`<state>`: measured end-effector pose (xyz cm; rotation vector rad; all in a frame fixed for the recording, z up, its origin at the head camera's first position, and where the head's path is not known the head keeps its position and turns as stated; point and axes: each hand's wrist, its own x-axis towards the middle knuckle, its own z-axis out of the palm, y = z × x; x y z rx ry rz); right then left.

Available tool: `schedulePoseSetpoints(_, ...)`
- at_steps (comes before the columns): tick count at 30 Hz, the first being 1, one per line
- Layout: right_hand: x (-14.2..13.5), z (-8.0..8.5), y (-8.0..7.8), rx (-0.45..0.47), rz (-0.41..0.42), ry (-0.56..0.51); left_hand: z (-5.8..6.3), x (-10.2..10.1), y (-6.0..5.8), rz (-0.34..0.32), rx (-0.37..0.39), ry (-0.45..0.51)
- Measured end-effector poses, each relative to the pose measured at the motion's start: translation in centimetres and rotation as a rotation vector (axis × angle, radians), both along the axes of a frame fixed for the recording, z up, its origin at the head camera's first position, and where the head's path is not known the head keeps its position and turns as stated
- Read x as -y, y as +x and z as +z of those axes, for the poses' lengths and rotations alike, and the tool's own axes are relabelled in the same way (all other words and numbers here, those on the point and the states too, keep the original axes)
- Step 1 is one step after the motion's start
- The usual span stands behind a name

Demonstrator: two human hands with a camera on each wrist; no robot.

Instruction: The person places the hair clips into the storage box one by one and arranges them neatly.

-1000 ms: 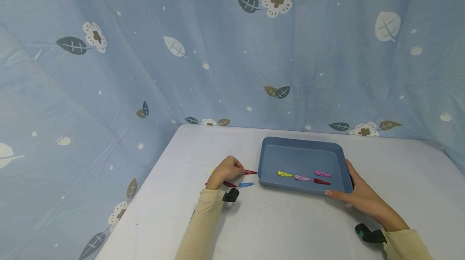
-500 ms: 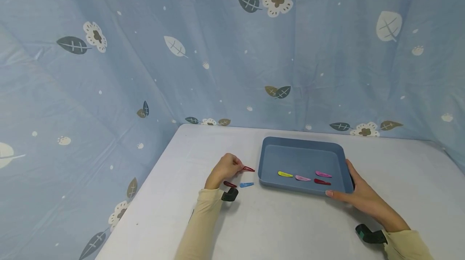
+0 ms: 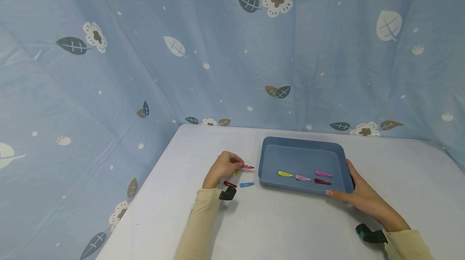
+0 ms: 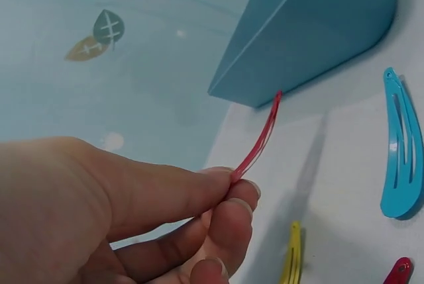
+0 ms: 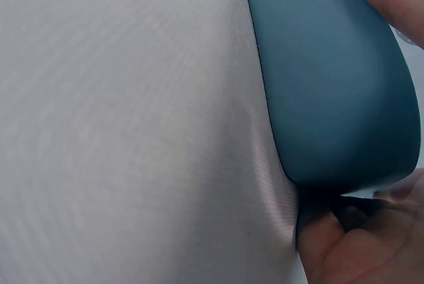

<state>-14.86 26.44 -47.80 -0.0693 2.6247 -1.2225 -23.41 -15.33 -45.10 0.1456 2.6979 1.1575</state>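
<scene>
Between thumb and fingertips my left hand (image 3: 224,168) pinches a red hair clip (image 4: 258,142) at one end. The clip is raised above the table and points toward the tray's left side. Below that hand lie a yellow hair clip (image 4: 291,257), a dark red hair clip (image 3: 230,184) and a blue hair clip (image 4: 401,148). My right hand (image 3: 367,199) holds the near right corner of the blue-grey tray (image 3: 301,153), thumb on the front wall and fingers along the right side. Inside the tray are a yellow clip (image 3: 285,174), a light pink clip (image 3: 302,178), a magenta clip (image 3: 323,174) and another red clip (image 3: 322,181).
A white-covered table (image 3: 283,223) carries everything. Blue curtain fabric (image 3: 218,50) with leaves and flowers hangs behind it and on the left. Dark camera mounts sit at both wrists.
My left hand has lifted the red hair clip off the table, moving slightly up and left in the head view. A yellow clip now shows beneath it. My right hand and the tray stay put.
</scene>
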Motion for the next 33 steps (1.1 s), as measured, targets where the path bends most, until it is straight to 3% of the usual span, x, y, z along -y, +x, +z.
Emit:
schedulePoseSetpoints(14,0.0,0.3,0.1,0.002,-0.003,0.025,0.8,0.6,0.2,-0.036,0.045,0.151)
schedulePoseSetpoints(21,0.0,0.2,0.1,0.016,-0.002,0.024,0.7,1.0,0.1,-0.053,0.078,0.261)
schedulePoseSetpoints(33,0.3,0.4,0.1,0.014,-0.006,0.016,1.1,0.7,0.2,-0.067,0.118,0.367)
